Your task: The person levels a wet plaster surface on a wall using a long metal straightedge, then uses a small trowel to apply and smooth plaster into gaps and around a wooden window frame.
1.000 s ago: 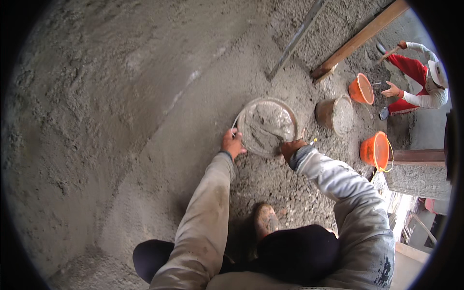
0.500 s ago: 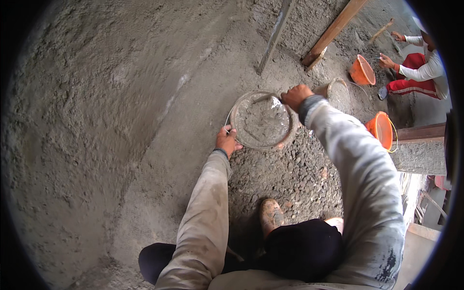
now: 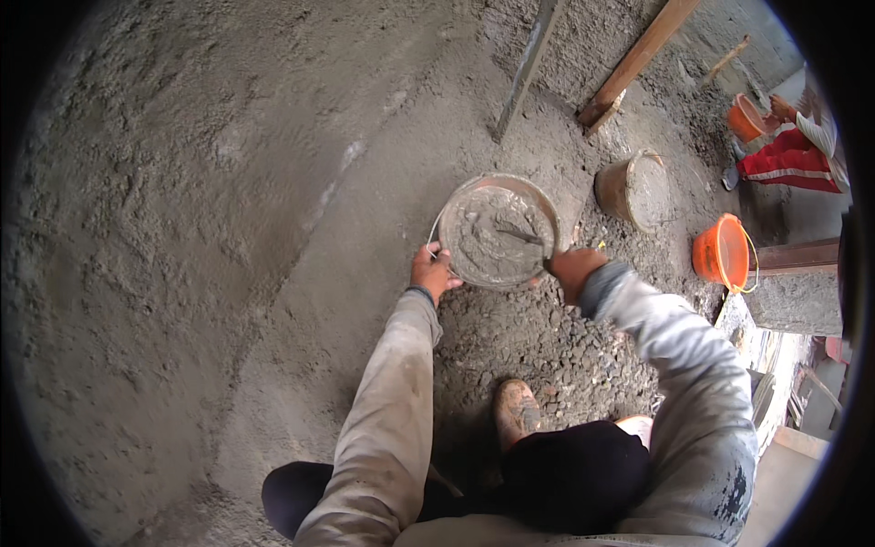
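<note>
A round bucket [image 3: 503, 179] of wet grey mortar [image 3: 483, 242] stands in front of me, its thin wire handle down along the left side. Fingers of my left hand [image 3: 432, 272] are closed on its near-left rim, the thumb on top. My right hand [image 3: 580, 273] is wrapped round the handle of a trowel at the right rim. The trowel's blade [image 3: 521, 235] lies partly sunk in the mortar, so its full shape is hidden.
Right of the bucket stands a second mortar-coated bucket [image 3: 629, 190], with an orange bucket [image 3: 725, 252] nearer. A wooden post [image 3: 638, 64] and a grey bar [image 3: 526, 73] rise beyond. Gravel [image 3: 547, 337] covers the ground before my boot [image 3: 517, 412]. A co-worker in red trousers [image 3: 791, 162] holds another orange bucket [image 3: 746, 118].
My right hand has come nearer along the right rim, and the trowel's blade now shows in the mortar. My left hand stays put. The co-worker's orange bucket has moved farther right.
</note>
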### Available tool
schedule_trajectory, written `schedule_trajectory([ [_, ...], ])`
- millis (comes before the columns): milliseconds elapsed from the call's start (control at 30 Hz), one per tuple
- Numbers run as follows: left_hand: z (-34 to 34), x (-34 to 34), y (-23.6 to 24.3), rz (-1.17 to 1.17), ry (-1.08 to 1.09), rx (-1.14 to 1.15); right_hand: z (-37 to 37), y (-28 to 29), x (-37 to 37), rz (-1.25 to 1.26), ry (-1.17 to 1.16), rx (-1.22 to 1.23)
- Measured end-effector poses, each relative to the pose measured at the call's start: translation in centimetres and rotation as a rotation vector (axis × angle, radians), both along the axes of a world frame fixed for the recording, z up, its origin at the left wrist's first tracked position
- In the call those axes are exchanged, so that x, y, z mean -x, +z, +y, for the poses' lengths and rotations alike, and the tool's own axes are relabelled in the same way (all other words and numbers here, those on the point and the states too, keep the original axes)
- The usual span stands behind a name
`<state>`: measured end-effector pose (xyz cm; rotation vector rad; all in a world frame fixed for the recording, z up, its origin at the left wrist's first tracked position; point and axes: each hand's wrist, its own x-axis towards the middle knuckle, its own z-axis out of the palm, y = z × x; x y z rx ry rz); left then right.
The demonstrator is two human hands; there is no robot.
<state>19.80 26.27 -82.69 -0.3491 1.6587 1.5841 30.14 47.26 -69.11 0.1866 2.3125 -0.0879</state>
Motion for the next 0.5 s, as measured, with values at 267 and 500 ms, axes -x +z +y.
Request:
schedule_trajectory([
  [267,1.7,-2.3,1.6,0.026,0.003,-0.054,0.7,-7.3,-2.1,-0.226,-1.167,1.263],
  [500,-0.5,-1.4,0.9,0.028,-0.053,0.040,-2.2,-6.0,-6.8,0.166,-1.045,1.374],
])
